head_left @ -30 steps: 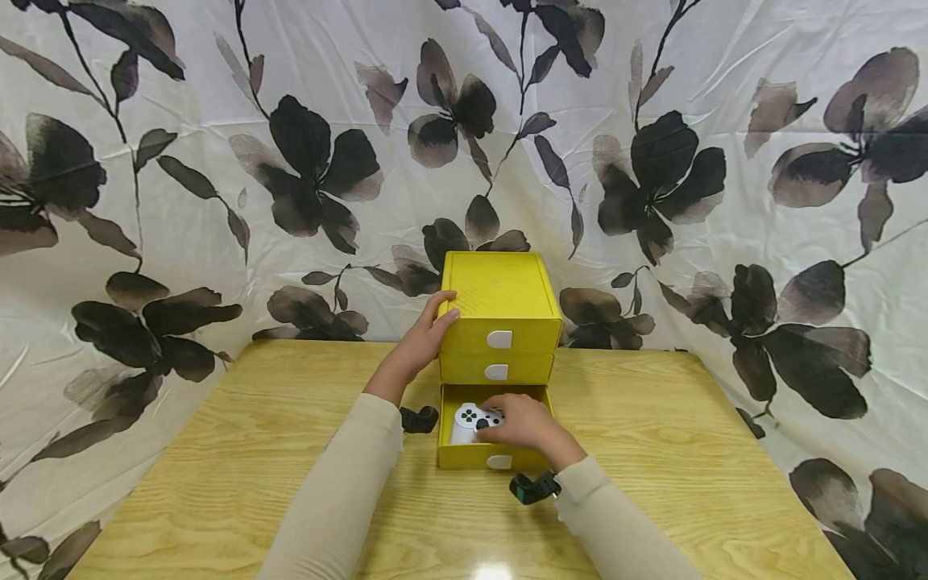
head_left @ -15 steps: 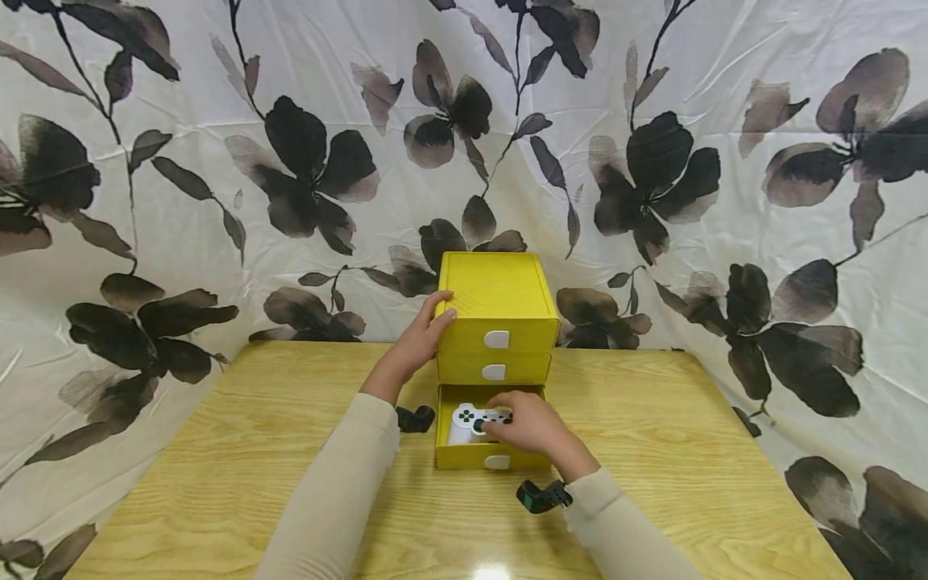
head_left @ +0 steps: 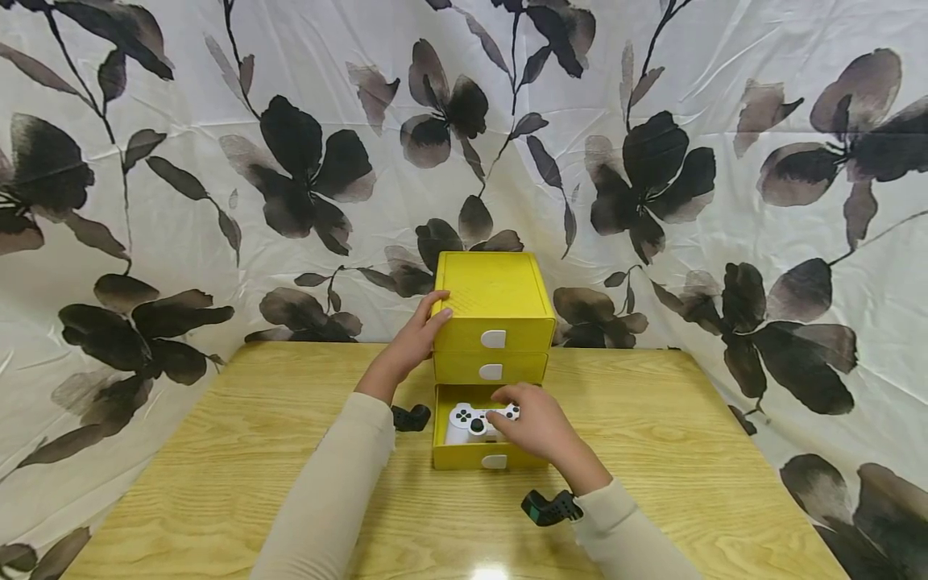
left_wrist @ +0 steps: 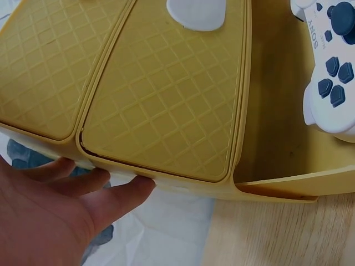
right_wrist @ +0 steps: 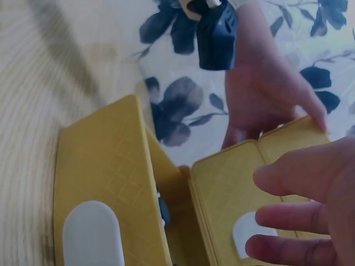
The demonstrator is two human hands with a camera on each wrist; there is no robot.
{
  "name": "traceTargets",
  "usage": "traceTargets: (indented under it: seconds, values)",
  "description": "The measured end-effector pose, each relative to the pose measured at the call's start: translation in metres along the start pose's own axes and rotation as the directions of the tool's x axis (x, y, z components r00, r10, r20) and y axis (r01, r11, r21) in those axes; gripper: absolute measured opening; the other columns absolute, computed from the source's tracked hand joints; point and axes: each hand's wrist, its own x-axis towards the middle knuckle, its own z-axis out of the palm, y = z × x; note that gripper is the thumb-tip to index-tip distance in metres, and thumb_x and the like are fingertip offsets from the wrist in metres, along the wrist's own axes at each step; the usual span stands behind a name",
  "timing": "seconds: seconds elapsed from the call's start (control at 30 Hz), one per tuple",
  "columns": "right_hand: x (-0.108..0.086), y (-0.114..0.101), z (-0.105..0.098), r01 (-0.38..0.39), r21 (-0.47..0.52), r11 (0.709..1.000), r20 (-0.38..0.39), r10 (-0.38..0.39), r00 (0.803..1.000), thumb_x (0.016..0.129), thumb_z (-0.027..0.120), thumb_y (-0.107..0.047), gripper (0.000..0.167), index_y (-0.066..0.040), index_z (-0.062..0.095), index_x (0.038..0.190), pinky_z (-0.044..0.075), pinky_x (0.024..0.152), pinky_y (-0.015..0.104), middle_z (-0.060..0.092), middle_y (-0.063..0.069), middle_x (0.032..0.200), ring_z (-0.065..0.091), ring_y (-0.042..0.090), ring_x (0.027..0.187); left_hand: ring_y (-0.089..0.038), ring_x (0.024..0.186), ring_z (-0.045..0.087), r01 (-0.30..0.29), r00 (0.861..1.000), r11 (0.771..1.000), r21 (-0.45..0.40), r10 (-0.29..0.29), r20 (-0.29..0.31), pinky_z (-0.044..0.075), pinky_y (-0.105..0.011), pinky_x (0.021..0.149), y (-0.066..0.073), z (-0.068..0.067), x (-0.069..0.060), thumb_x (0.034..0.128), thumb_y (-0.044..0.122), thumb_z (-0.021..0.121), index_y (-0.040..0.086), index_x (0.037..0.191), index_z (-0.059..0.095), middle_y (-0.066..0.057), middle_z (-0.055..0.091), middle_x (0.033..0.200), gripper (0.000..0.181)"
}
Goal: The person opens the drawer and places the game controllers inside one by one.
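A yellow drawer unit (head_left: 500,290) stands with its bottom drawer (head_left: 457,457) pulled out and the two upper drawers closed. Inside that drawer lies a white game controller (head_left: 458,432), partly covered by my right hand (head_left: 540,423) in the head view. The right wrist view shows the fingers of this hand spread, holding nothing, above the drawer. My left hand (head_left: 413,342) rests against the unit's upper left side. In the left wrist view its fingertips (left_wrist: 145,184) touch the side edge. The controller's buttons face up, and "SONY" is legible there.
The unit stands on a wooden table (head_left: 239,475), near its back edge. Behind and on both sides hangs a white cloth (head_left: 536,193) with dark flowers. Each wrist carries a black camera mount (head_left: 551,509).
My right hand has drawn back to the right and slightly up, uncovering more of the controller, which stays in the drawer. My left hand keeps its place on the unit.
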Motion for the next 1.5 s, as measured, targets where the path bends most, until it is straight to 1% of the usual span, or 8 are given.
traceTargets:
  seconds: [0.3, 0.57, 0.7, 0.83, 1.0, 1.13, 1.3, 1.5]
  values:
    - [-0.011, -0.004, -0.004, 0.020, 0.042, 0.999, -0.043, -0.018, 0.999, 0.087, 0.071, -0.027, 0.025, -0.013, 0.070, 0.107, 0.051, 0.076, 0.034, 0.069, 0.003, 0.099, 0.064, 0.024, 0.090, -0.040, 0.140, 0.033, 0.003, 1.000, 1.000, -0.003, -0.003, 0.016, 0.038, -0.065, 0.103, -0.002, 0.000, 0.001, 0.0973, 0.058, 0.043, 0.044, 0.143, 0.025, -0.009, 0.008, 0.163, 0.051]
    - [-0.023, 0.002, -0.002, 0.074, 0.057, 0.996, -0.077, -0.070, 0.995, 0.084, 0.073, -0.020, 0.024, -0.007, 0.070, 0.104, 0.051, 0.069, 0.026, 0.071, 0.004, 0.091, 0.065, 0.015, 0.077, -0.039, 0.138, 0.036, 0.006, 1.000, 1.000, -0.004, -0.006, 0.016, 0.037, -0.064, 0.104, 0.002, 0.000, 0.000, 0.0979, 0.057, 0.042, 0.044, 0.142, 0.026, -0.008, 0.011, 0.162, 0.049]
    - [-0.029, 0.006, 0.000, 0.083, 0.074, 0.994, -0.087, -0.076, 0.993, 0.083, 0.073, -0.016, 0.018, -0.008, 0.070, 0.099, 0.051, 0.065, 0.022, 0.071, 0.002, 0.087, 0.064, 0.013, 0.072, -0.038, 0.137, 0.037, 0.007, 1.000, 1.000, -0.001, -0.007, 0.021, 0.037, -0.065, 0.104, 0.003, 0.000, 0.000, 0.0980, 0.057, 0.042, 0.045, 0.142, 0.026, -0.006, 0.011, 0.162, 0.049]
    - [-0.033, 0.011, 0.006, 0.101, 0.091, 0.991, -0.118, -0.090, 0.989, 0.083, 0.074, -0.014, 0.012, -0.009, 0.071, 0.094, 0.052, 0.062, 0.021, 0.070, -0.002, 0.081, 0.065, 0.012, 0.069, -0.038, 0.137, 0.037, 0.006, 1.000, 1.000, 0.002, -0.006, 0.023, 0.035, -0.067, 0.103, 0.003, -0.001, 0.001, 0.0975, 0.058, 0.042, 0.045, 0.142, 0.026, -0.003, 0.012, 0.162, 0.049]
    - [-0.039, 0.016, 0.016, 0.104, 0.099, 0.990, -0.127, -0.091, 0.988, 0.083, 0.074, -0.012, 0.012, -0.008, 0.071, 0.094, 0.053, 0.063, 0.020, 0.069, -0.004, 0.078, 0.063, 0.008, 0.070, -0.039, 0.139, 0.034, 0.005, 1.000, 1.000, 0.006, -0.005, 0.021, 0.033, -0.069, 0.104, 0.000, -0.002, 0.004, 0.0972, 0.059, 0.042, 0.045, 0.142, 0.025, -0.002, 0.014, 0.161, 0.050]
    - [-0.043, 0.021, 0.025, 0.092, 0.075, 0.993, -0.138, -0.081, 0.987, 0.081, 0.074, -0.012, 0.013, -0.008, 0.072, 0.093, 0.051, 0.062, 0.018, 0.069, -0.005, 0.076, 0.061, 0.004, 0.068, -0.039, 0.140, 0.033, 0.007, 1.000, 1.000, -0.003, -0.007, 0.019, 0.032, -0.069, 0.104, -0.002, -0.003, 0.005, 0.0978, 0.057, 0.043, 0.044, 0.142, 0.025, -0.003, 0.014, 0.161, 0.050]
    - [-0.048, 0.023, 0.034, 0.107, 0.045, 0.993, -0.180, -0.097, 0.979, 0.078, 0.075, -0.009, 0.012, -0.007, 0.073, 0.090, 0.052, 0.061, 0.017, 0.072, -0.001, 0.076, 0.063, 0.004, 0.066, -0.039, 0.141, 0.030, 0.014, 1.000, 1.000, -0.005, -0.014, 0.019, 0.030, -0.069, 0.105, -0.003, -0.004, 0.005, 0.0984, 0.056, 0.042, 0.044, 0.143, 0.025, -0.003, 0.013, 0.161, 0.049]
    - [-0.053, 0.024, 0.045, 0.088, 0.020, 0.996, -0.238, -0.080, 0.968, 0.077, 0.077, -0.010, 0.014, -0.008, 0.074, 0.090, 0.051, 0.061, 0.016, 0.072, -0.001, 0.076, 0.062, 0.003, 0.065, -0.040, 0.144, 0.027, 0.025, 1.000, 1.000, 0.000, -0.025, 0.014, 0.030, -0.070, 0.105, -0.002, -0.003, 0.004, 0.0986, 0.057, 0.040, 0.044, 0.144, 0.024, -0.002, 0.012, 0.162, 0.050]
